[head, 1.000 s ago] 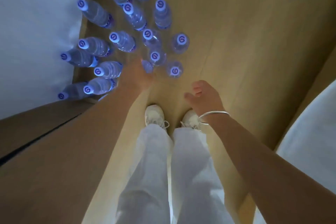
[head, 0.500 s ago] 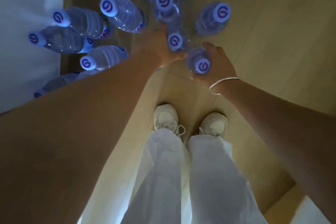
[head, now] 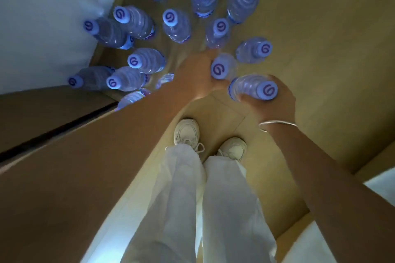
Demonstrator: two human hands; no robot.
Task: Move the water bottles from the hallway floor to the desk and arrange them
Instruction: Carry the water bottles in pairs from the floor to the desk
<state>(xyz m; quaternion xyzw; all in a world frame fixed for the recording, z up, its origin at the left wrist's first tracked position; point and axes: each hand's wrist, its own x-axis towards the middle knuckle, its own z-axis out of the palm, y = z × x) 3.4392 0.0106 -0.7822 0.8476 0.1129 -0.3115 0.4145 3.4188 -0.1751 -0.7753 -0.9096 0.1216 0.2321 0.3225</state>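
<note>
Standing water bottles [head: 177,25] cluster on the hallway floor [head: 320,28] beside the wall. Our right hand [head: 275,102] grasps one bottle [head: 250,87] below its cap; left hand [head: 198,74] wraps another [head: 223,68]. Presumably full, heavy, thin-walled: we grip the ribbed body.

Bottles [head: 177,25] stand on the floor [head: 320,28] ahead of your shoes [head: 187,132], beside the wall [head: 42,17] at left.

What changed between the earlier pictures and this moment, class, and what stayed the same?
Both hands reached down from above the shoes into the cluster. The right hand now grips a near bottle; the left hand is closing round the neighbouring bottle. The other bottles still stand on the floor.
</note>
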